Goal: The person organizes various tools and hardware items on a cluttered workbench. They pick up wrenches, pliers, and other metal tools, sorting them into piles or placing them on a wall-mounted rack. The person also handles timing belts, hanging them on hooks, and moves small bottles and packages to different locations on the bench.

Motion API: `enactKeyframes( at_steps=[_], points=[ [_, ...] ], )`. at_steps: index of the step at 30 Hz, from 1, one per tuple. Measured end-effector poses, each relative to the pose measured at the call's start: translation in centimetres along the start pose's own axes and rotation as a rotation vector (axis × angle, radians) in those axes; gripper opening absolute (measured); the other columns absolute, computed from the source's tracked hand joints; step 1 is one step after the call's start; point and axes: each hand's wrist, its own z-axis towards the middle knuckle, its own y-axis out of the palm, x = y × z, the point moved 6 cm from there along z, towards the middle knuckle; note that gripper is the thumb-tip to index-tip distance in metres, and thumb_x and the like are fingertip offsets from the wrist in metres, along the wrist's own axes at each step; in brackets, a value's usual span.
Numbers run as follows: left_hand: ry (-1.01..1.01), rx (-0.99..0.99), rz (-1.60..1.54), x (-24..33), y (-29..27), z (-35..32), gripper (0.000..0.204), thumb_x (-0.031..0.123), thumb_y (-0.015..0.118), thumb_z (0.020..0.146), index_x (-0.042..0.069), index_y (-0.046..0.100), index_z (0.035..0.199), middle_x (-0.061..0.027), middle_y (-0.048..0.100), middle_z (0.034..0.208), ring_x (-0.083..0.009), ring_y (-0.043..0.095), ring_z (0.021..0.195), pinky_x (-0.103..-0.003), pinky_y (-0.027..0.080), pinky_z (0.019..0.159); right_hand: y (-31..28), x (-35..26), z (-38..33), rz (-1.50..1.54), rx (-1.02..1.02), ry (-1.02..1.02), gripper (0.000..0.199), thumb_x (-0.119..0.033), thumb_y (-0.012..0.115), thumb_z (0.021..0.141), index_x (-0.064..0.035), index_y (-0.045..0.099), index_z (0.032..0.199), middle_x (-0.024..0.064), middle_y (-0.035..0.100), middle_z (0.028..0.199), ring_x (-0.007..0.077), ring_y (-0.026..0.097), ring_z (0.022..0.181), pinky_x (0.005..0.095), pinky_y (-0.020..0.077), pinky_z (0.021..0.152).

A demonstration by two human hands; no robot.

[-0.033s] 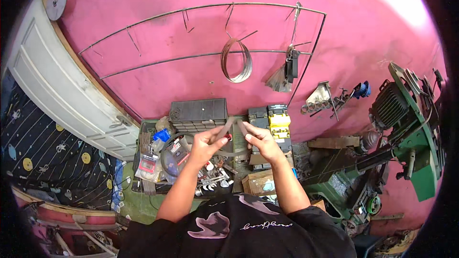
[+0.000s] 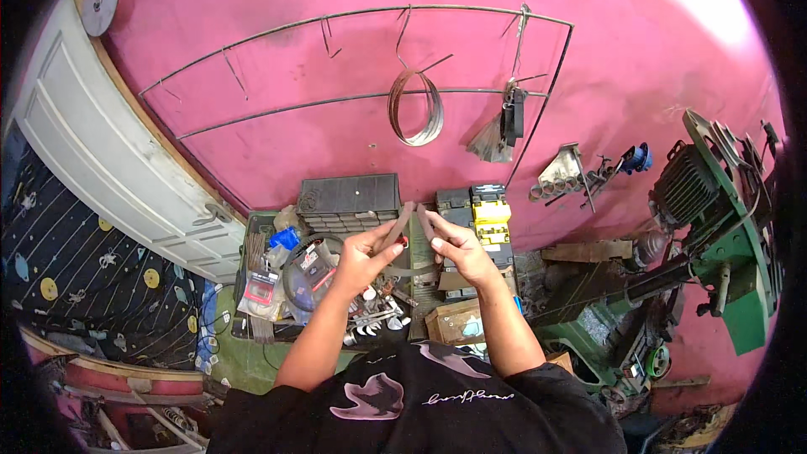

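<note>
In front of me, above the cluttered workbench, a flat grey-brown band (image 2: 403, 222) is bent into a loop, with its two ends pointing up and close together. My left hand (image 2: 363, 259) pinches one end between thumb and fingers. The other end is gripped by my right hand (image 2: 464, 256), its thumb pressed toward the fingers. The lower curve of the loop hangs between my hands. Beneath lie wrenches (image 2: 377, 317) and small metal parts, and a dark round hoop (image 2: 290, 284) rests left of my left hand.
A grey drawer cabinet (image 2: 351, 195) stands at the back of the bench. Yellow and black cases (image 2: 491, 212) are stacked to its right, with a cardboard box (image 2: 455, 322) nearer. A green machine (image 2: 723, 265) stands right. Coiled bands (image 2: 393, 109) hang on the wall rack; a white door (image 2: 126, 147) is left.
The two upright ends of the band stand slightly farther apart, with a clearer gap between their tips. My hands keep nearly the same place.
</note>
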Motion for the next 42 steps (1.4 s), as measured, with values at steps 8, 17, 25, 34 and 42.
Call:
enactKeyframes(
  at_steps=[8, 17, 25, 34, 42],
  points=[
    [0.04, -0.046, -0.281, -1.2, -2.0, 0.1, 0.04, 0.012, 0.075, 0.092, 0.001, 0.068, 0.13, -0.0023, 0.074, 0.105, -0.0073, 0.061, 0.087, -0.022, 0.047, 0.076, -2.1, -0.5, -1.2, -0.034, -0.073, -0.049, 0.07, -0.035, 0.065, 0.1, -0.0015, 0.038, 0.156, 0.0023, 0.062, 0.107, 0.0112, 0.053, 0.084, 0.0268, 0.0466, 0.079],
    [0.185, -0.137, -0.208, 2.8, -2.5, 1.8, 0.038, 0.005, 0.077, 0.088, 0.006, 0.072, 0.126, -0.0009, 0.076, 0.098, -0.0107, 0.057, 0.079, -0.03, 0.045, 0.076, -1.8, -5.1, 0.1, -0.054, -0.287, -0.079, 0.051, -0.025, 0.065, 0.099, 0.002, 0.053, 0.141, 0.0031, 0.066, 0.099, 0.0146, 0.063, 0.09, 0.0304, 0.049, 0.087],
    [0.557, -0.261, 0.327, 6.6, 1.0, 1.3, 0.042, 0.008, 0.08, 0.082, 0.009, 0.074, 0.123, -0.0006, 0.063, 0.074, -0.017, 0.053, 0.075, -0.036, 0.042, 0.082, -1.4, -3.9, 0.4, -0.111, -0.089, 0.019, 0.041, -0.014, 0.068, 0.097, -0.0029, 0.055, 0.135, 0.003, 0.066, 0.088, 0.0144, 0.064, 0.085, 0.03, 0.0496, 0.08],
    [0.526, -0.263, 0.605, 8.0, -0.5, 2.6, 0.036, 0.013, 0.083, 0.077, 0.007, 0.078, 0.112, -0.0031, 0.061, 0.071, -0.0191, 0.054, 0.074, -0.036, 0.043, 0.079, -3.0, -9.5, 0.9, 0.147, -0.2, -0.361, 0.037, -0.009, 0.075, 0.09, -0.0047, 0.063, 0.124, 0.0042, 0.065, 0.103, 0.0124, 0.06, 0.098, 0.0292, 0.0475, 0.087],
    [0.452, -0.125, 0.421, 7.6, -2.7, 4.3, 0.038, 0.009, 0.084, 0.078, -0.003, 0.074, 0.113, -0.0075, 0.069, 0.088, -0.02, 0.056, 0.084, -0.034, 0.046, 0.08, -2.9, -12.3, 2.4, -0.455, -0.133, -0.076, 0.026, -0.011, 0.067, 0.096, 0.0017, 0.074, 0.117, 0.0068, 0.075, 0.1, 0.0129, 0.066, 0.091, 0.0319, 0.0529, 0.084]
  ],
)
